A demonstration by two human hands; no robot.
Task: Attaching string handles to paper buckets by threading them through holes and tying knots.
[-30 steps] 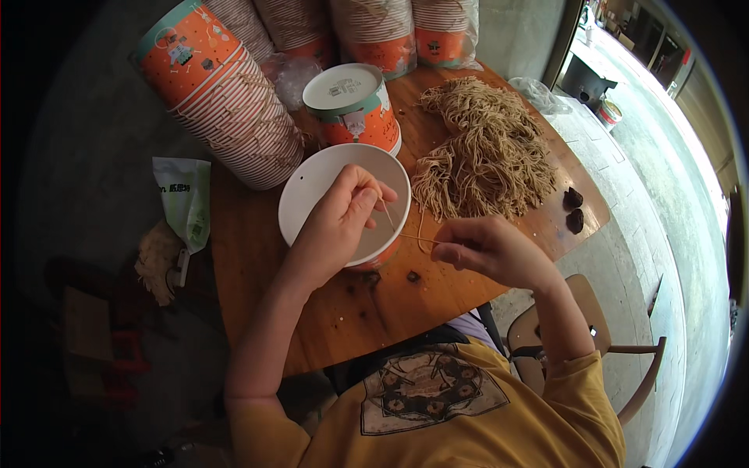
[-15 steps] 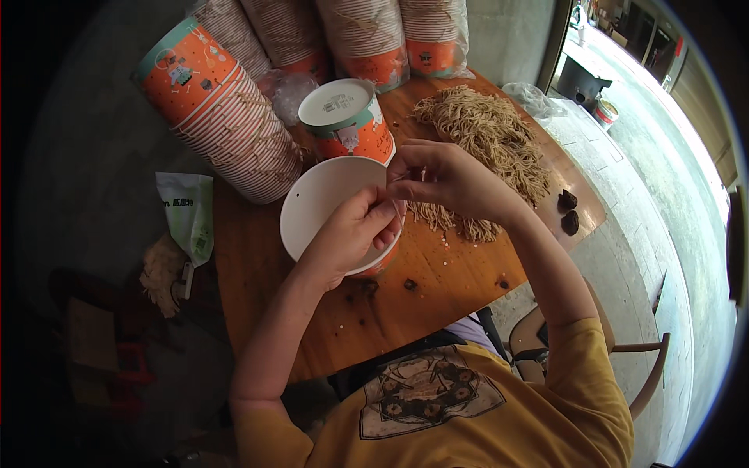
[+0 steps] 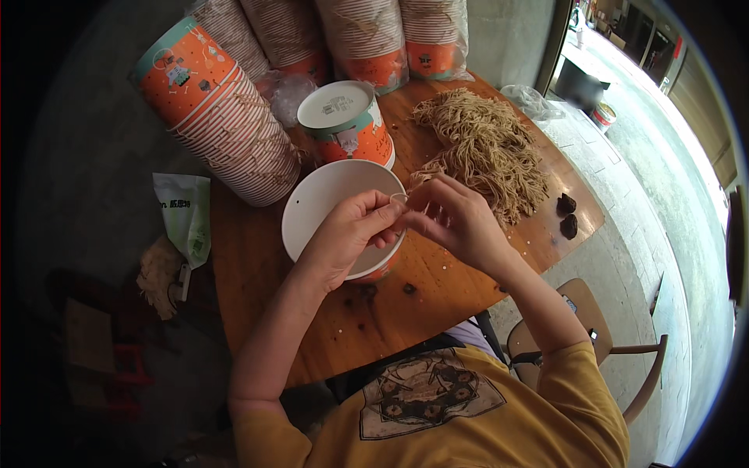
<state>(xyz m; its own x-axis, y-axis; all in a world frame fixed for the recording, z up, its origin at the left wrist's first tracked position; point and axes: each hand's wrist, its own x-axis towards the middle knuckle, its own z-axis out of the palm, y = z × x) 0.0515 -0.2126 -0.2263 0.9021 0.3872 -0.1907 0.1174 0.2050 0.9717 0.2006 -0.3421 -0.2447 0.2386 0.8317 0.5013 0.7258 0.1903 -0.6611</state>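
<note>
Just above the right-hand rim of a wide, round white paper tub (image 3: 318, 204), a small loop of thin, pale cord (image 3: 399, 195) is held at the fingertips of the left hand (image 3: 353, 228), pinched between thumb and forefinger. The loop is raised over those fingertips, and the right hand (image 3: 459, 222) is brought close on its other side, its fingers bent; whether the cord is also gripped by it cannot be told. The tub is set on a glossy orange-brown wooden table (image 3: 343, 343), with its mouth turned up. Its right rim is partly covered by the hands, and only a strip of its orange outside is shown below them. The cord's ends cannot be made out, nor can it be seen whether the tub's wall is pierced by it. Beyond the right hand, a tangled heap of tan cords (image 3: 491, 148) is spread, its near edge partly hidden by the fingers. Behind, tall bagged stacks of orange-and-white tubs (image 3: 363, 47) are cut off by the upper edge.
</note>
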